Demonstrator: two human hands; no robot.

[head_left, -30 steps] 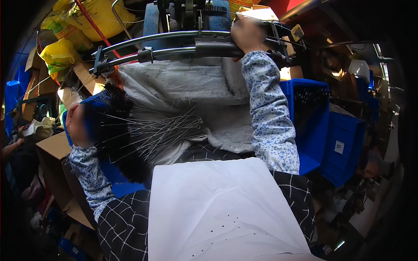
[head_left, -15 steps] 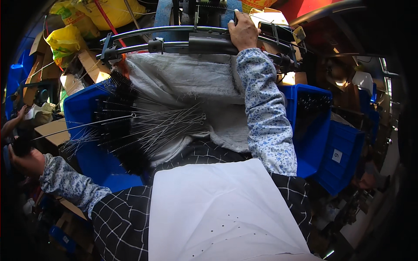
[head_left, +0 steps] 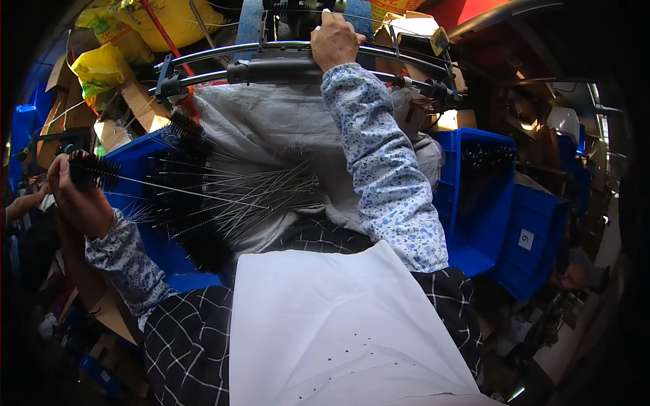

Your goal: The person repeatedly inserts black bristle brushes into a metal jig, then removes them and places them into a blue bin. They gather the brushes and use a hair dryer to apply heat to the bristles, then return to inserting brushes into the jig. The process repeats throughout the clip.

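Got a black bristle brush on a long thin wire stem point(head_left: 91, 170) gripped in my left hand point(head_left: 76, 197), held out over the blue plastic crate point(head_left: 145, 233) where a pile of the same wire brushes point(head_left: 203, 203) lies. My right hand point(head_left: 335, 39) is clenched on the black curved metal bar point(head_left: 271, 68) up top.

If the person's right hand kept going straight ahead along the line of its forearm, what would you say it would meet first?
The right hand already grips the dark curved bar of the machine. Straight on, it would probably meet the dark machine parts just behind that bar first, though depth there is hard to judge.
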